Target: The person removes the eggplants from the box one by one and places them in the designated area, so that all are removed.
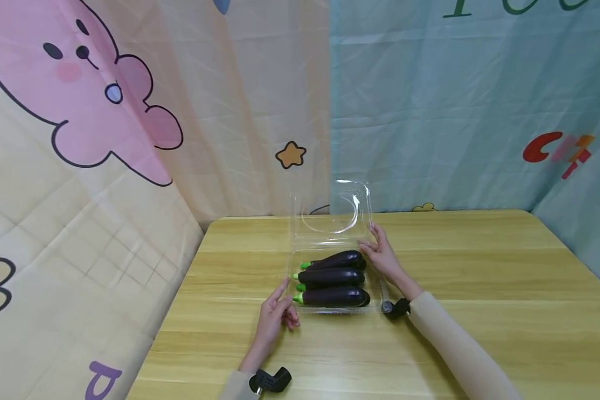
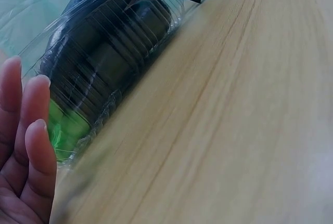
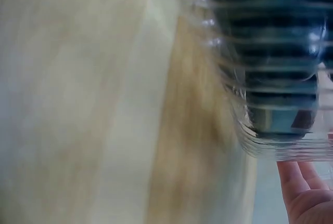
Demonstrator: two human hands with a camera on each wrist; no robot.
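Note:
A clear plastic clamshell container [image 1: 337,311] lies unfolded on the table, its transparent lid [image 1: 357,214] standing up at the back. Several dark purple eggplants [image 1: 332,276] fill the base side by side, green stem ends pointing left. My left hand [image 1: 274,318] is at the container's left side, index finger extended along the wall and the other fingers loosely bent. In the left wrist view its fingertips are close by a green stem end [image 2: 67,128]. At the back right corner, my right hand [image 1: 384,256] has its fingers at the lid's lower edge and thumb near the base rim.
The wooden table [image 1: 480,333] reaches back to printed fabric curtains [image 1: 430,111] behind and at the sides. Each wrist carries a small black camera, one at the left cuff [image 1: 270,381] and one at the right cuff [image 1: 396,308].

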